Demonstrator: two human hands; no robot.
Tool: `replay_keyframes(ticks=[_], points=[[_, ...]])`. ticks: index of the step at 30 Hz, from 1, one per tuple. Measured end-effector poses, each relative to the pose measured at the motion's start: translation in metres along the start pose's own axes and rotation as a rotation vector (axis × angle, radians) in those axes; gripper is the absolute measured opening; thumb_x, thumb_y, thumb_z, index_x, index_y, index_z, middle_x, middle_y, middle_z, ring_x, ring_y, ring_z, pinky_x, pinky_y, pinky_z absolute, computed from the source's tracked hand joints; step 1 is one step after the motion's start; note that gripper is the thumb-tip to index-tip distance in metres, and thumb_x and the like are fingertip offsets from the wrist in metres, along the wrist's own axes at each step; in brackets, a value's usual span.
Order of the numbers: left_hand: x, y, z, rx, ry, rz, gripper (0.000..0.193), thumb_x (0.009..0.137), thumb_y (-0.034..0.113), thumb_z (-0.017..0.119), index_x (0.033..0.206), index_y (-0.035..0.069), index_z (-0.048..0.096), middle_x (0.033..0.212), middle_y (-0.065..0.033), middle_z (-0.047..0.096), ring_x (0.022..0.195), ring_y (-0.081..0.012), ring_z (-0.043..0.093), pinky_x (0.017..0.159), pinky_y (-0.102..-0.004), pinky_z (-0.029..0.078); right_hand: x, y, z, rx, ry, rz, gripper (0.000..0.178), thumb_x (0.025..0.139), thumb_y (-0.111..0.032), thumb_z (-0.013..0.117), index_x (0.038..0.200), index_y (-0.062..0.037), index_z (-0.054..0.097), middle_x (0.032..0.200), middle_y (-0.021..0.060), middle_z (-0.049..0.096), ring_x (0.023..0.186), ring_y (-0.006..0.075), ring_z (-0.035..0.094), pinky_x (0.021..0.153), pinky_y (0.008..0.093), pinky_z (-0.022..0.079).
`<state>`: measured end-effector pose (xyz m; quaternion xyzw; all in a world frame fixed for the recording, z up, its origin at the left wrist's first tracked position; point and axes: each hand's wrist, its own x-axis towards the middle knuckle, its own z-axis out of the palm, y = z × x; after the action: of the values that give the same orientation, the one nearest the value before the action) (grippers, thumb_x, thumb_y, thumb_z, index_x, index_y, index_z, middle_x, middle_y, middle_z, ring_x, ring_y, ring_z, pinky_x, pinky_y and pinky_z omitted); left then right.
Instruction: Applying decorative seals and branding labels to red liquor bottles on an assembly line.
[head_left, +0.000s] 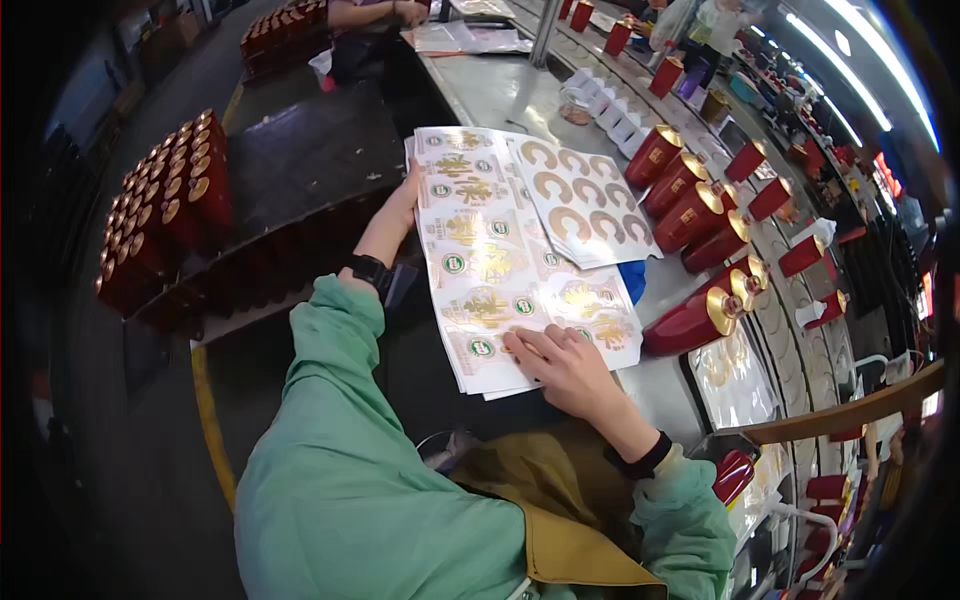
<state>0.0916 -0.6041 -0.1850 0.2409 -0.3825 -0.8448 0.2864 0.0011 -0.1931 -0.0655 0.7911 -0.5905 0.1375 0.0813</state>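
From above the person's shoulders, a stack of label sheets (500,270) lies on the grey metal bench (490,90), hanging a little over its near edge. The left hand (405,205) reaches to the far-left edge of the stack; the fingers seem to curl around that edge, though the sheets hide the tips and I cannot tell how firmly they grip. The right hand (562,365) lies open and flat, palm down, pressing on the stack's near corner.

These sheets look thin, glossy and floppy; I judge them light and slippery against one another, apt to crease if lifted by one corner. The safest hold would be along two opposite edges, or flat underneath.

The top sheets are white, printed with rows of gold emblems and small round green seals. Overlapping the stack's right side lies a second sheet (585,200) carrying gold crescent-shaped stickers in rows. Just right of the stack, red bottles with gold caps (690,215) lie on their sides, one large one (690,322) touching the stack's near-right corner. Well left of the stack, upright red bottles (165,205) stand packed on a dark platform.
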Motion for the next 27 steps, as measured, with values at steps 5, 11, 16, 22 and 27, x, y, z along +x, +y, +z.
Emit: replay_keyframes(ticks=[5, 11, 16, 22, 27], points=[[-0.043, -0.050, -0.043, -0.061, 0.081, -0.064, 0.084, 0.105, 0.066, 0.050, 0.152, -0.003, 0.051, 0.146, -0.0201, 0.064, 0.129, -0.0327, 0.065, 0.110, -0.0463, 0.053, -0.006, 0.002, 0.026, 0.010, -0.148, -0.058, 0.057, 0.085, -0.007, 0.067, 0.141, -0.0094, 0.062, 0.125, 0.0037, 0.066, 0.101, 0.0226, 0.064, 0.082, 0.0386, 0.051], [-0.045, -0.049, -0.030, -0.120, 0.075, -0.038, 0.077, 0.106, 0.061, 0.053, 0.150, -0.002, 0.053, 0.143, -0.0197, 0.065, 0.125, -0.0322, 0.068, 0.107, -0.0463, 0.055, -0.007, 0.002, 0.029, -0.038, -0.126, -0.120, 0.056, 0.086, -0.009, 0.066, 0.141, -0.0094, 0.062, 0.125, 0.0035, 0.064, 0.101, 0.0206, 0.063, 0.080, 0.0377, 0.051], [-0.004, -0.019, -0.019, -0.232, -0.002, -0.004, 0.071, 0.107, 0.056, 0.056, 0.148, -0.002, 0.055, 0.141, -0.0194, 0.067, 0.121, -0.0317, 0.069, 0.105, -0.0462, 0.056, -0.005, 0.002, 0.036, -0.070, -0.153, -0.146, 0.051, 0.088, -0.011, 0.063, 0.140, -0.0084, 0.063, 0.119, 0.0043, 0.063, 0.097, 0.0200, 0.063, 0.078, 0.0367, 0.050], [0.011, -0.018, -0.014, 0.065, 0.120, 0.126, 0.054, 0.106, 0.039, 0.065, 0.139, -0.004, 0.060, 0.128, -0.0192, 0.072, 0.108, -0.0312, 0.074, 0.094, -0.0463, 0.062, -0.005, -0.003, 0.043, -0.089, -0.137, -0.141, 0.048, 0.091, -0.013, 0.061, 0.138, -0.0092, 0.064, 0.115, 0.0023, 0.063, 0.093, 0.0186, 0.062, 0.076, 0.0357, 0.049], [0.005, -0.013, -0.012, 0.088, 0.145, 0.239, 0.033, 0.100, 0.011, 0.069, 0.127, -0.007, 0.064, 0.114, -0.0193, 0.075, 0.094, -0.0303, 0.077, 0.079, -0.0426, 0.066, -0.003, -0.015, 0.037, -0.142, -0.007, -0.043, 0.047, 0.089, -0.014, 0.063, 0.135, -0.0114, 0.067, 0.117, -0.0008, 0.066, 0.091, 0.0176, 0.060, 0.073, 0.0347, 0.046]])
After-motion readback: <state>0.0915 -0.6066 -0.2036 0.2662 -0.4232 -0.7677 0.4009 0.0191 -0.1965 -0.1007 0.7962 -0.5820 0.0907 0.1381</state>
